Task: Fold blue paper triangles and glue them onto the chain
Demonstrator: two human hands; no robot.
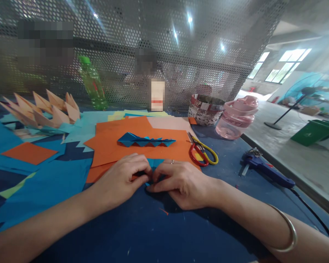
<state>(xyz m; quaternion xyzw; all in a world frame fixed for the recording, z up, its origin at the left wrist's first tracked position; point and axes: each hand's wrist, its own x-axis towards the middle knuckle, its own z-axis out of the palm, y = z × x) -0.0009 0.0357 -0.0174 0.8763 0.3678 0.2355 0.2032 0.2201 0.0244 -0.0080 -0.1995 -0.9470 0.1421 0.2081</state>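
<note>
Between my two hands is a small piece of blue paper [155, 163], mostly hidden by the fingers. My left hand [128, 173] pinches its near edge between thumb and fingers. From the other side my right hand [178, 180], with a ring on one finger, grips the same piece, fingertips meeting the left ones. Just beyond, a folded blue paper strip [146, 141] with several pointed peaks lies on orange paper sheets [112, 146]. Scissors [201, 151] with one red and one yellow handle rest beside the sheets, right of my hands.
Peach paper points form a ring [48, 109] at the left, near blue sheets [49, 193] and an orange square [30, 152]. A green bottle [93, 84], a paper-covered bin [205, 111] and a pink bottle [235, 120] stand behind. A corded blue glue gun [268, 170] lies right.
</note>
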